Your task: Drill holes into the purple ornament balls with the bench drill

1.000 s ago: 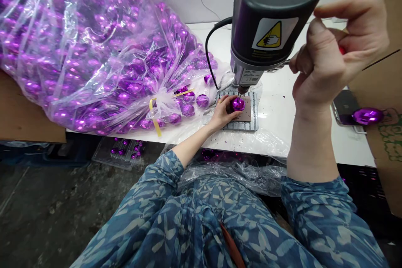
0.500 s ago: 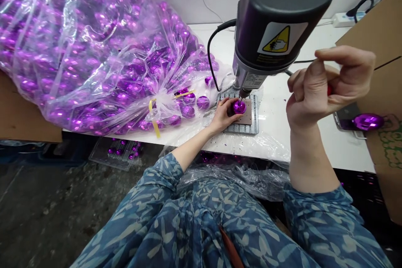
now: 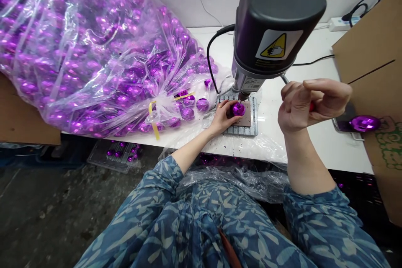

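My left hand [image 3: 223, 116] grips a shiny purple faceted ball [image 3: 238, 109] between thumb and fingers. The ball rests on a brown board [image 3: 246, 120] lying on the grey slotted base [image 3: 255, 127] of a drill press [image 3: 276, 21]. Directly over the ball is the drill chuck [image 3: 243, 95], its bit meeting the ball's top. My right hand [image 3: 309, 102] is closed around the press's feed lever [image 3: 284, 78]; a bit of its red knob shows between the fingers.
A big clear bag of purple balls [image 3: 103, 50] fills the left of the white table [image 3: 323, 150], with several loose balls [image 3: 202, 104] by its tied neck. At right are a phone [image 3: 343, 119], another purple ball [image 3: 364, 123] and a cardboard box [image 3: 373, 58].
My right hand has come down and slightly left with the lever. The left hand keeps the ball in the same place under the bit.
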Demonstrator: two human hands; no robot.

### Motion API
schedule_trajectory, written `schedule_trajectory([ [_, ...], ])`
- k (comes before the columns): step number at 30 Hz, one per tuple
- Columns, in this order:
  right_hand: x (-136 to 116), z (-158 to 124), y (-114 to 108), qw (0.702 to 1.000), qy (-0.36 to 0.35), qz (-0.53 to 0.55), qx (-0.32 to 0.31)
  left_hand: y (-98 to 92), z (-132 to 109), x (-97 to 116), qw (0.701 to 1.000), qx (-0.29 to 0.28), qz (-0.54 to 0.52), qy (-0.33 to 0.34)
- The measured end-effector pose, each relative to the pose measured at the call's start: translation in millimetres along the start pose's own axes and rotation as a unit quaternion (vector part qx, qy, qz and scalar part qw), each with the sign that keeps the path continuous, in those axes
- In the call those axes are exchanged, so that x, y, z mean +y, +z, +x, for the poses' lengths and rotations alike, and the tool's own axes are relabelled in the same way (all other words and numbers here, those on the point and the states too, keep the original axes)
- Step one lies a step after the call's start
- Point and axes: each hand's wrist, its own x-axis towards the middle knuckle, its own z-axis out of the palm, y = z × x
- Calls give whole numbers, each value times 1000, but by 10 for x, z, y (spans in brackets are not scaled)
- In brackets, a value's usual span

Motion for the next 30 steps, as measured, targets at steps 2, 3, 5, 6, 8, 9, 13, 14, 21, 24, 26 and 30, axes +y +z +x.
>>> schedule_trajectory([
  [2, 28, -25, -26, 1000, 2, -10, -5, -1, -1, 8, 1000, 2, 0, 0],
  [3, 49, -35, -37, 1000, 1, -11, -8, -1, -1, 12, 1000, 3, 0, 1],
  [5, 103, -52, -56, 1000, -3, -15, -12, -3, -1, 20, 1000, 4, 1, 4],
  [6, 134, -63, -65, 1000, -6, -17, -11, -4, -1, 25, 1000, 3, 0, 4],
  [8, 195, -91, -84, 1000, -10, -20, -8, -5, 1, 34, 1000, 1, -1, 4],
  [9, 217, -109, -95, 1000, -10, -22, -7, -5, 2, 37, 1000, 0, -2, 4],
  [13, 188, -145, -110, 1000, 1, -19, -17, 2, 1, 42, 1000, 6, -3, 5],
  [14, 147, -121, -92, 1000, 5, -14, -20, 4, -1, 40, 1000, 7, -2, 6],
  [21, -156, 565, 265, 995, 99, 18, -17, 19, 12, 23, 1000, 17, -6, 10],
  [24, -169, 817, 362, 982, 181, 24, -39, 24, -41, 39, 999, 42, -7, 11],
  [26, -171, 882, 383, 976, 211, 26, -48, 7, -170, 61, 997, 72, 8, 20],
  [30, -199, 883, 392, 973, 221, 51, -46, -89, -721, 102, 983, 73, 73, 154],
])
